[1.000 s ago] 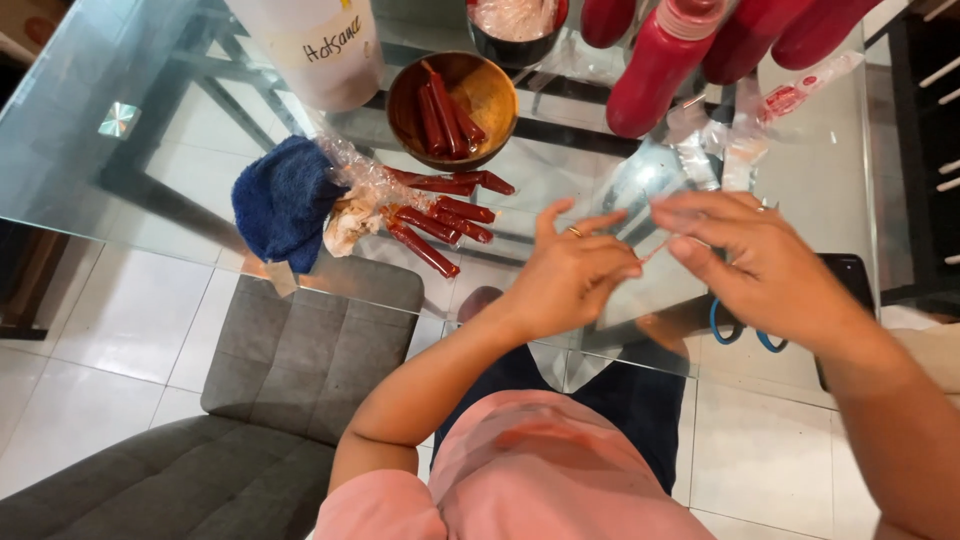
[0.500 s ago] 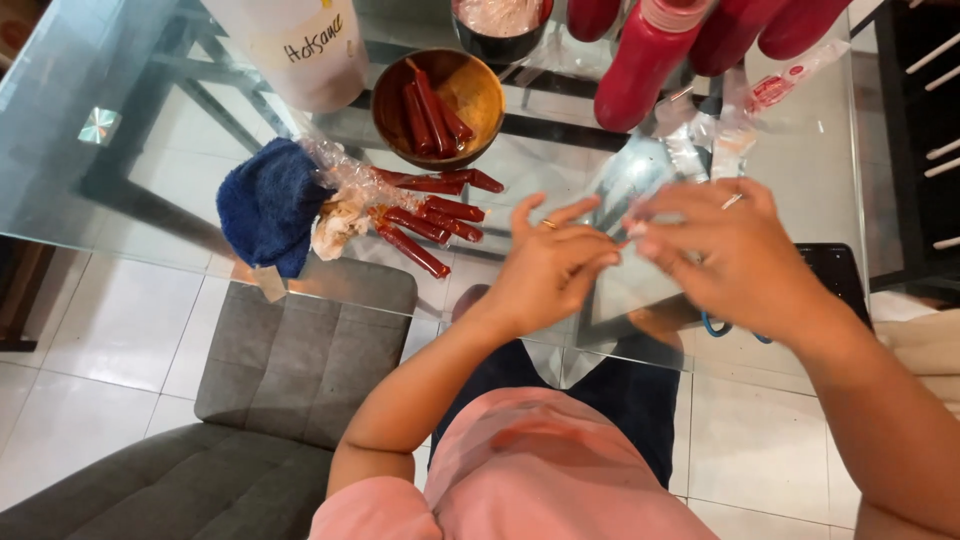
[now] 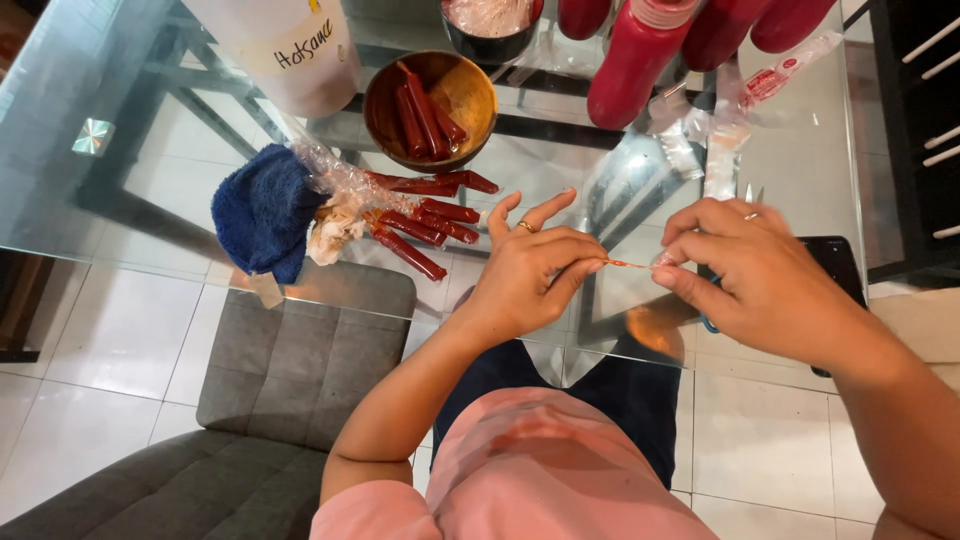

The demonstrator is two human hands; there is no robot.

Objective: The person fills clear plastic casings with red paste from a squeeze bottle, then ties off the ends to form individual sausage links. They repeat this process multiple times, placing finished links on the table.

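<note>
My left hand (image 3: 535, 265) and my right hand (image 3: 755, 275) are held close together over the front edge of a glass table (image 3: 120, 170). Between their fingertips stretches a thin orange-red strand (image 3: 628, 264), pinched at each end. Several filled red sauce sachets (image 3: 415, 222) lie on the glass left of my left hand, next to crumpled clear plastic (image 3: 335, 185). A brown bowl (image 3: 430, 95) behind them holds more red sachets.
A blue cloth (image 3: 262, 210) lies at the left. A white tub (image 3: 290, 45), a dark bowl (image 3: 490, 25) and red squeeze bottles (image 3: 635, 65) stand at the back. Empty clear sachets (image 3: 720, 130) and a dark phone (image 3: 835, 265) lie right. A grey chair (image 3: 280, 350) is below.
Both hands held a clear plastic sachet higher up before; now they have drawn nearer me and pinch a thin orange-red strand pulled taut between them.
</note>
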